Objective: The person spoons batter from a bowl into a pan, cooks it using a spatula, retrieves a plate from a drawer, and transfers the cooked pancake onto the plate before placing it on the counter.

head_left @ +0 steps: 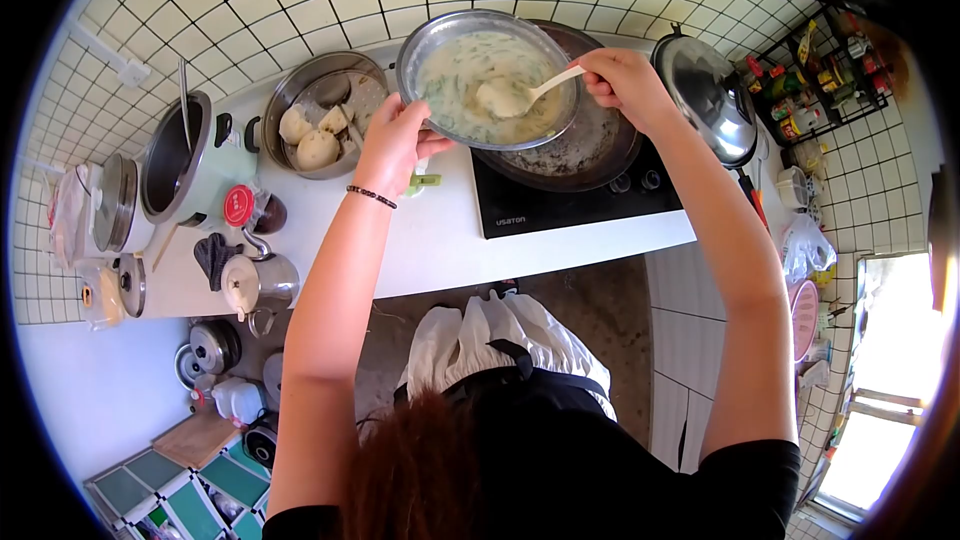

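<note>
Two grips are closed: my left hand (397, 137) on the metal bowl (424, 45), my right hand (628, 85) around the white spoon (540, 91).

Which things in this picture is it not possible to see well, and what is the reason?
All in the head view:
1. Pan, part of the inside: covered by the bowl.
2. Left hand, some fingers: partly hidden by the bowl.
3. Spoon, underside of its head: hidden by the mixture.
4. Whatever lies under the lid: covered by it.
5. Bottles, label text: too small to read.
</note>
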Demonstrator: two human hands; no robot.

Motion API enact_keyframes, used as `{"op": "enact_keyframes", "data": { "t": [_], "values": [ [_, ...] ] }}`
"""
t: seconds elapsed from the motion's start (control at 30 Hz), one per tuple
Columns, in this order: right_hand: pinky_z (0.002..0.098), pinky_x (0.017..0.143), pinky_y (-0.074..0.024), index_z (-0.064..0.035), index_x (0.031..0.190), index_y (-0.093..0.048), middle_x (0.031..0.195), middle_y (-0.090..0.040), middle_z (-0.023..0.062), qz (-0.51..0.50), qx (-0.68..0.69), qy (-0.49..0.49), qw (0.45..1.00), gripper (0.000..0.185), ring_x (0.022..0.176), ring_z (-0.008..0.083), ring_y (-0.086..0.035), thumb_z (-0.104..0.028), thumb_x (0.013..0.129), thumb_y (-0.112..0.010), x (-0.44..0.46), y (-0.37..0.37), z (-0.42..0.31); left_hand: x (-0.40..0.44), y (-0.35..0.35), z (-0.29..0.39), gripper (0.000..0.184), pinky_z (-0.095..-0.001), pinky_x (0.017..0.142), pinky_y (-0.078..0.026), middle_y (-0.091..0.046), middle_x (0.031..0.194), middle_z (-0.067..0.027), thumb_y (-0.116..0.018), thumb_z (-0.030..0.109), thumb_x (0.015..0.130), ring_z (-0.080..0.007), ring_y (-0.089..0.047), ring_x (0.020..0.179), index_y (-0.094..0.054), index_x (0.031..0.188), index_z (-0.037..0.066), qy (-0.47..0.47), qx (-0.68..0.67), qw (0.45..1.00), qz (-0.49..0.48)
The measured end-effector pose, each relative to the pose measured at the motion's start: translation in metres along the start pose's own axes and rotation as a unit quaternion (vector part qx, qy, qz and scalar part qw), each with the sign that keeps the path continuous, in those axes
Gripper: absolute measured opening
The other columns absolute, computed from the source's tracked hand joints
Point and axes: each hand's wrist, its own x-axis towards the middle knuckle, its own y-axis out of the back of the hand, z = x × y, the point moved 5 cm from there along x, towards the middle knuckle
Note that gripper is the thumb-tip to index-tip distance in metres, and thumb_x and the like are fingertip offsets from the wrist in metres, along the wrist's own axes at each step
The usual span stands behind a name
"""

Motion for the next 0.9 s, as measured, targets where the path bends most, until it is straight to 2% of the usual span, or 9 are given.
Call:
{"op": "enact_keyframes", "data": {
  "t": [0.2,0.33,0.57,0.6,0.7,0.73,0.9],
  "values": [
    [0.0199,0.043,-0.0255,0.0114,0.09,-0.059,0.064,-0.045,0.0012,-0.002,0.009,0.037,0.999,0.021,0.051,0.0058,-0.036,-0.007,0.085,-0.051,0.015,0.024,-0.01,0.012,-0.001,0.001,0.014,-0.0389,0.074,-0.056,-0.057,0.094,-0.0159,-0.047,0.008,0.085,-0.0302,-0.064,0.082,-0.044,0.094,-0.003,-0.005,0.003,1.0,-0.002],
    [0.0205,0.042,-0.024,0.0128,0.091,-0.058,0.062,-0.041,0.0002,0.026,0.049,0.045,0.997,0.021,0.049,0.0059,-0.033,-0.005,0.086,-0.05,0.015,0.046,-0.023,0.018,0.002,0.002,0.014,-0.0387,0.074,-0.056,-0.057,0.095,-0.0163,-0.047,0.007,0.084,-0.0301,-0.064,0.082,-0.044,0.094,-0.002,-0.002,0.006,1.0,0.017],
    [0.0197,0.04,-0.022,0.0093,0.094,-0.06,0.063,-0.04,-0.0015,0.072,0.016,0.042,0.996,0.021,0.05,0.0044,-0.032,-0.009,0.086,-0.053,0.021,0.104,-0.023,0.021,0.015,0.005,0.017,-0.0396,0.075,-0.056,-0.058,0.094,-0.0146,-0.047,0.008,0.083,-0.028,-0.063,0.081,-0.046,0.098,-0.001,-0.009,0.0,0.999,0.036],
    [0.0202,0.041,-0.0238,0.0105,0.089,-0.059,0.06,-0.04,0.0001,0.083,0.024,0.032,0.996,0.02,0.047,0.0064,-0.031,-0.007,0.085,-0.05,0.025,0.112,-0.016,0.022,0.018,0.005,0.017,-0.0398,0.075,-0.056,-0.058,0.094,-0.0148,-0.047,0.008,0.083,-0.0281,-0.063,0.082,-0.047,0.098,-0.002,-0.012,0.001,0.999,0.037],
    [0.02,0.041,-0.0243,0.0107,0.089,-0.059,0.061,-0.042,0.0006,0.091,0.003,0.018,0.996,0.021,0.047,0.006,-0.033,-0.008,0.084,-0.052,0.035,0.129,0.02,0.022,0.024,0.006,0.02,-0.041,0.077,-0.056,-0.058,0.097,-0.0149,-0.047,0.008,0.083,-0.028,-0.063,0.084,-0.048,0.1,-0.002,-0.02,-0.007,0.999,0.037],
    [0.0191,0.041,-0.0277,0.0095,0.089,-0.06,0.062,-0.047,0.0023,0.089,0.001,0.014,0.996,0.02,0.048,0.0063,-0.038,-0.008,0.084,-0.051,0.038,0.132,0.033,0.02,0.024,0.008,0.021,-0.0412,0.077,-0.056,-0.058,0.098,-0.0149,-0.047,0.008,0.084,-0.0278,-0.063,0.085,-0.048,0.102,-0.003,-0.02,-0.009,0.999,0.041],
    [0.0193,0.046,-0.0384,0.0062,0.088,-0.064,0.066,-0.054,0.0039,0.113,-0.082,-0.029,0.99,0.02,0.053,0.0087,-0.048,-0.009,0.085,-0.052,0.051,0.14,0.098,0.018,0.036,0.01,0.024,-0.0393,0.077,-0.056,-0.058,0.099,-0.0138,-0.047,0.009,0.084,-0.0261,-0.063,0.086,-0.049,0.106,-0.002,-0.027,0.0,0.997,0.072]
  ]
}}
